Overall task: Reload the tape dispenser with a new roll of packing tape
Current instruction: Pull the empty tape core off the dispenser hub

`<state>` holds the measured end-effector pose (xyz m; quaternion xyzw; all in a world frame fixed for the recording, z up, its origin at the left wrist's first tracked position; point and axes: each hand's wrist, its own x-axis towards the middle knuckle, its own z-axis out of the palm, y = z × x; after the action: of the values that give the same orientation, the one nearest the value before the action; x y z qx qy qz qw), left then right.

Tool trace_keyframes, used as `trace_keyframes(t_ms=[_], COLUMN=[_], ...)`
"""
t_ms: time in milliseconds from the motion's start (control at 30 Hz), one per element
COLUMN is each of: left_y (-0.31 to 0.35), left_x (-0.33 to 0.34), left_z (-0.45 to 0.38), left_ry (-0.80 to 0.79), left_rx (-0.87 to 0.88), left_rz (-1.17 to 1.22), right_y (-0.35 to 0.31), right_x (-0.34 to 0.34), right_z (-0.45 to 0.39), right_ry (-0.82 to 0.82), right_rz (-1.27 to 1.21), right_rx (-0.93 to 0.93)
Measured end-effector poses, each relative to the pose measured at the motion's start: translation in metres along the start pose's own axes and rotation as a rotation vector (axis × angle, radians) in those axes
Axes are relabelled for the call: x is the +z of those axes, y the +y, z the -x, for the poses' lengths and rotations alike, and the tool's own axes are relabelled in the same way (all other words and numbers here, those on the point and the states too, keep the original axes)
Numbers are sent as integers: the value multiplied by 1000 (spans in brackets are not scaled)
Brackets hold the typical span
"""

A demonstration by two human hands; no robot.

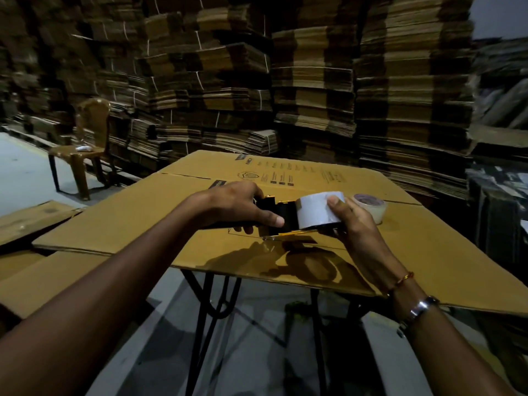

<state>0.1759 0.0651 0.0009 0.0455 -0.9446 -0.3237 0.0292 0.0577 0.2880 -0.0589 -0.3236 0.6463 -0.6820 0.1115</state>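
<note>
While L hand [234, 207] grips tape dispenser [278, 217], R hand [353, 224] clasps its tape roll [317, 210].

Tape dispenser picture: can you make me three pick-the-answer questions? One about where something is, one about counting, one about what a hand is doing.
1. Where is the brown plastic chair?
A. Far left, by the cardboard stacks
B. On the table
C. Right of the hands

2. How many tape rolls show?
A. One
B. Two
C. Four

3. What is the left hand doing?
A. Resting flat
B. Pointing
C. Gripping the black tape dispenser

Answers:
1. A: the brown plastic chair stands far left.
2. B: the right hand holds the tape roll against the dispenser; a second tape roll lies on the cardboard sheet.
3. C: the left hand wraps the black tape dispenser.
</note>
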Motion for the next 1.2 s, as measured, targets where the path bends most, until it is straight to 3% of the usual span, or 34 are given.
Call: trace_keyframes(t_ms=[500, 667, 833, 967, 1100, 1200], left_y=[-26, -48, -71, -68, -52, -44], left_x=[-13, -10, 6, 36, 79, 102], left_z=[-19, -28, -22, 2, 26, 34], left_ry=[-139, -116, 136, 514, 727, 607], left_rx=[-13, -16, 50, 202, 316, 247], left_rz=[-46, -63, -260, -581, -288, -112], right_y=[11, 11, 15, 22, 32, 30], right_x=[2, 11, 25, 27, 22, 17], right_z=[2, -1, 2, 4, 3, 5], right_ry=[-93, -142, -159, -193, -253, -379], right_rz=[-5, 34, 55, 9, -66, -84], right_rx=[114, 134, 133, 146, 175, 197])
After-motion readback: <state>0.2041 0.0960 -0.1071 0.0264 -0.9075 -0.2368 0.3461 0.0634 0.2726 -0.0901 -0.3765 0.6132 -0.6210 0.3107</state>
